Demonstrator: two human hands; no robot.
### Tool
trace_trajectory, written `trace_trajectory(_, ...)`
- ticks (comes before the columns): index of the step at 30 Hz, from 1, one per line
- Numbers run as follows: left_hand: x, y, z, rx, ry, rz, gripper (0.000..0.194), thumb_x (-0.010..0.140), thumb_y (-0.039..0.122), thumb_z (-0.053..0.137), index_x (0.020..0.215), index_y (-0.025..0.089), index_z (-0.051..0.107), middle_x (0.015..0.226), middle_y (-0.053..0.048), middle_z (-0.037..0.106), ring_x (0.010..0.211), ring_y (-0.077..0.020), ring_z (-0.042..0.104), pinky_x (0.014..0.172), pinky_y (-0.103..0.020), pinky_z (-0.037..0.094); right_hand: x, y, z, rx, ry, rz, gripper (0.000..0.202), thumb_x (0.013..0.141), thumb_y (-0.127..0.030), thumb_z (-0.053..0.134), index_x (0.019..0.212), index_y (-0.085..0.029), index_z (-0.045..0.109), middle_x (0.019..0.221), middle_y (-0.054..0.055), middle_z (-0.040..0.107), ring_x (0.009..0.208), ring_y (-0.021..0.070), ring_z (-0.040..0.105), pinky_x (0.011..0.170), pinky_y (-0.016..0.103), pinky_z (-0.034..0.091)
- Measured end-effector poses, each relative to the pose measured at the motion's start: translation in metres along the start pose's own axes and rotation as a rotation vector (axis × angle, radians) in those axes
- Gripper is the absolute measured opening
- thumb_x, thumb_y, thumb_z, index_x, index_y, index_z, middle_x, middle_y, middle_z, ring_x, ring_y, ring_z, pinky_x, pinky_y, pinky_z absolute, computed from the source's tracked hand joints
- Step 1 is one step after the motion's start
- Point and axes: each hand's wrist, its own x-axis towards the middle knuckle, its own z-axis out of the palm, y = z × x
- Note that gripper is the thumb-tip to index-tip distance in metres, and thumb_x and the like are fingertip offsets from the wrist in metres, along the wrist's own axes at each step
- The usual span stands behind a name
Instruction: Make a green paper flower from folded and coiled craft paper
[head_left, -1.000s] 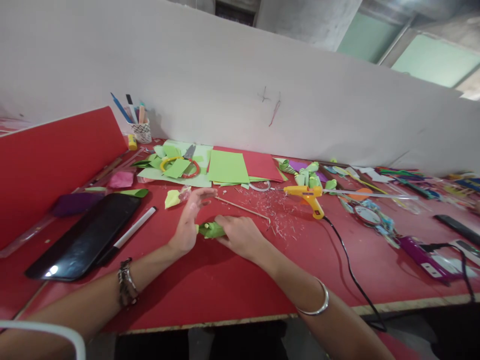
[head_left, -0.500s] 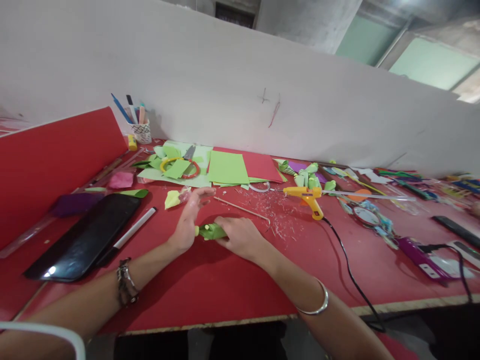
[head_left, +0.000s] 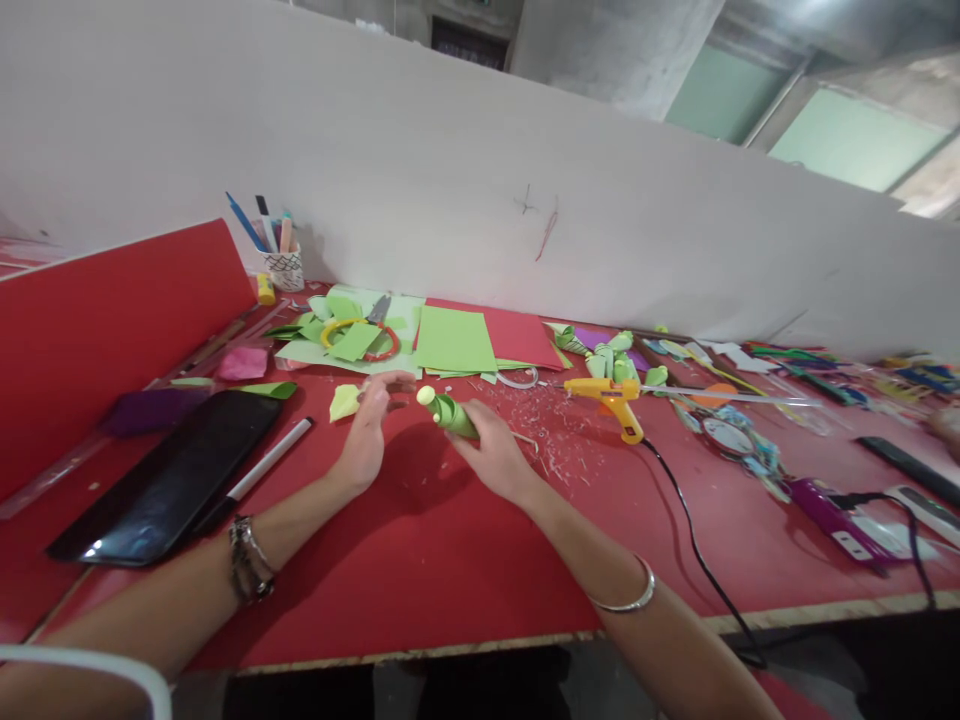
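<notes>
A rolled green paper piece [head_left: 453, 416] with a pale yellow-green round tip is gripped in my right hand [head_left: 495, 455]. It tilts up and to the left, above the red tabletop; its lower end is hidden by my fingers. To its left, my left hand [head_left: 366, 430] is raised with fingers apart and nothing in it, not touching the roll. Just behind the left hand lies a scrap of yellow paper [head_left: 344, 402]. A thin stick [head_left: 527, 440] lies behind my right hand, partly covered by it.
A yellow glue gun [head_left: 616, 400] with a black cord lies at right among scraps. Green paper sheets [head_left: 455, 340] and scissors [head_left: 384, 342] lie at the back. At left are a black pouch-like item [head_left: 172, 480] and a marker [head_left: 262, 465]. A purple power strip [head_left: 840, 525] sits far right.
My right hand has lifted the green paper roll and turned its round tip upward, away from my left hand. The left hand has stayed close to its place with fingers apart.
</notes>
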Motion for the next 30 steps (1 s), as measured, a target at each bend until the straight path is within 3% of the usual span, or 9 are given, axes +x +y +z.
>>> trace_trajectory(5,-0.003,0.001,0.001,0.088,-0.089,0.025,0.033,0.083,0.045,0.031,0.096,0.021,0.049,0.099,-0.006,0.049,0.093,-0.0205,0.045,0.082,-0.035,0.037,0.003,-0.001,0.0,0.262,-0.017,0.223,0.027,0.078,-0.039,0.045,0.085,-0.015,0.053,0.075,0.002,0.055,0.066,0.0123,0.049,0.062,0.025,0.041)
trace_trajectory(8,-0.004,0.004,0.002,0.116,-0.145,0.015,0.031,0.083,0.043,0.032,0.096,0.019,0.048,0.099,-0.006,0.049,0.092,-0.0201,0.046,0.081,-0.034,0.037,0.003,-0.001,0.001,0.321,-0.051,0.269,0.032,0.078,-0.044,0.042,0.078,-0.015,0.055,0.068,0.002,0.053,0.061,0.0111,0.048,0.058,0.023,0.04)
trace_trajectory(14,-0.009,0.008,0.006,0.253,-0.284,-0.041,0.025,0.08,0.034,0.045,0.101,0.02,0.046,0.1,-0.006,0.048,0.089,-0.0178,0.047,0.077,-0.031,0.039,0.0,-0.001,0.002,0.218,-0.09,0.187,0.032,0.078,-0.045,0.043,0.075,-0.015,0.053,0.064,0.0,0.053,0.059,0.0116,0.048,0.054,0.022,0.038)
trace_trajectory(20,-0.014,0.011,0.008,0.376,-0.375,0.122,0.027,0.071,0.026,0.06,0.096,0.02,0.051,0.094,-0.004,0.05,0.09,-0.0183,0.048,0.08,-0.033,0.04,-0.003,-0.004,0.001,-0.109,-0.176,-0.01,0.018,0.075,-0.028,0.052,0.087,-0.015,0.055,0.075,0.003,0.059,0.065,0.0141,0.052,0.059,0.024,0.038)
trace_trajectory(26,-0.012,0.02,0.006,0.43,-0.401,0.218,0.019,0.074,0.024,0.057,0.093,0.023,0.056,0.089,-0.004,0.046,0.086,-0.0178,0.048,0.076,-0.032,0.041,-0.002,0.001,0.002,-0.048,-0.16,-0.068,0.023,0.076,-0.017,0.049,0.1,-0.015,0.051,0.097,0.007,0.058,0.086,0.0155,0.053,0.075,0.027,0.04)
trace_trajectory(30,-0.013,0.018,0.005,0.45,-0.425,0.245,0.022,0.074,0.022,0.056,0.095,0.025,0.057,0.088,-0.004,0.046,0.083,-0.0172,0.048,0.073,-0.031,0.042,-0.001,0.003,0.001,-0.049,-0.205,-0.041,0.021,0.074,-0.01,0.047,0.093,-0.016,0.054,0.095,0.006,0.059,0.087,0.0152,0.054,0.076,0.026,0.04)
